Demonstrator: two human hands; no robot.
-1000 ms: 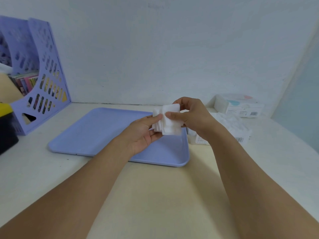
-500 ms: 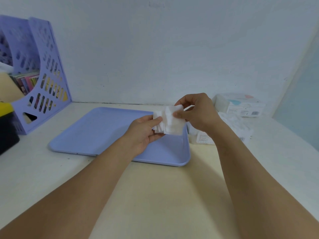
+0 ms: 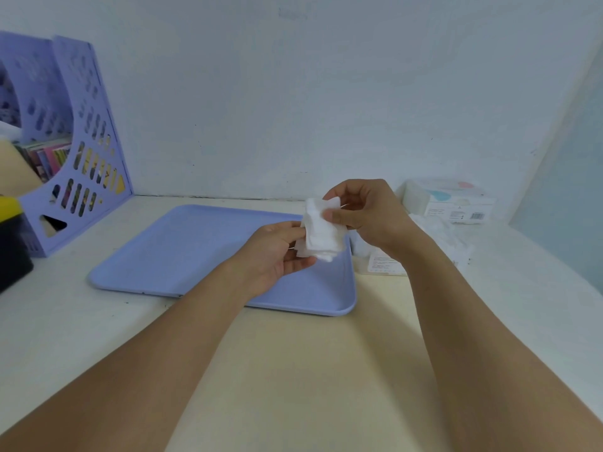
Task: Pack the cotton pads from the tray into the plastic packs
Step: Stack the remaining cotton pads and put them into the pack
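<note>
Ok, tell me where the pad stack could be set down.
Bare room: the flat blue plastic tray left of both hands, and the cream table strip between the forearms. Crowded: right of the tray, where clear plastic packs and a white box sit.

box (image 3: pixel 456 208) label, print too small

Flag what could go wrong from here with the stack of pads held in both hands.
1. The cotton pads look unevenly stacked, corners sticking out between the left hand and right hand; loose ones could slip out and land on the tray or the table.
2. The plastic pack lies behind the right forearm, partly hidden; its opening is not visible, so pushing in a ragged stack may snag or crumple pads.
</note>
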